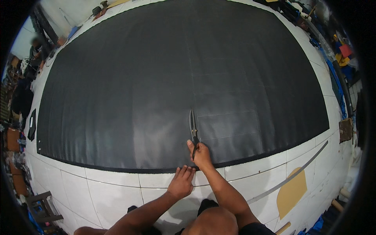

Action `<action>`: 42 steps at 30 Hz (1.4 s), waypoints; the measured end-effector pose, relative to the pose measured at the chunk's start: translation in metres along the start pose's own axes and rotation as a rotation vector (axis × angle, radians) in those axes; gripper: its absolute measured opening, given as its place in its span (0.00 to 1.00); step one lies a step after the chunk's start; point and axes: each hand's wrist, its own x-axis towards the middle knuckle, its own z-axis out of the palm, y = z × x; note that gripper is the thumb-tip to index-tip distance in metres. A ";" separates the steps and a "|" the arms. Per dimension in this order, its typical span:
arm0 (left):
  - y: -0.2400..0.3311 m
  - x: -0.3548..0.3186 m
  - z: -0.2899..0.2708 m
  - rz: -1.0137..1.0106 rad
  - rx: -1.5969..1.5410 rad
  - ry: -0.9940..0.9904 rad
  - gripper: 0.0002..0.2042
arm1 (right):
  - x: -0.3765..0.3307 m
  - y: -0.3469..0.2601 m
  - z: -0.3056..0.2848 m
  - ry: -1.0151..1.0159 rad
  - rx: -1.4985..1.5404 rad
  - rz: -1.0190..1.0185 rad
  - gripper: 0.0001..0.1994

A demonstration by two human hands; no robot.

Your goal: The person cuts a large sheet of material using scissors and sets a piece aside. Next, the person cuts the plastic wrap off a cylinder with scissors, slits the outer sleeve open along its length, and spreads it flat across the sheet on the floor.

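A large black sheet of fabric (129, 86) lies spread flat over the white tiled floor (117, 192). Faint chalk lines mark rectangles on its right half. My right hand (201, 154) grips a pair of black scissors (193, 127) at the sheet's near edge, blades pointing away from me along a chalk line. My left hand (181, 182) lies flat with fingers spread, its fingertips pressing the near edge of the sheet just left of the scissors.
A long metal ruler (291, 176) and a tan cardboard pattern piece (291, 192) lie on the tiles at my right. Clutter of cloth and bags lines the right and left rims. A person sits at the far left. A small wooden stool (41, 207) stands at lower left.
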 end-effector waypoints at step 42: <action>-0.004 0.029 -0.028 -0.126 -0.224 -0.204 0.25 | 0.286 -0.181 0.030 -0.107 0.165 -0.002 0.26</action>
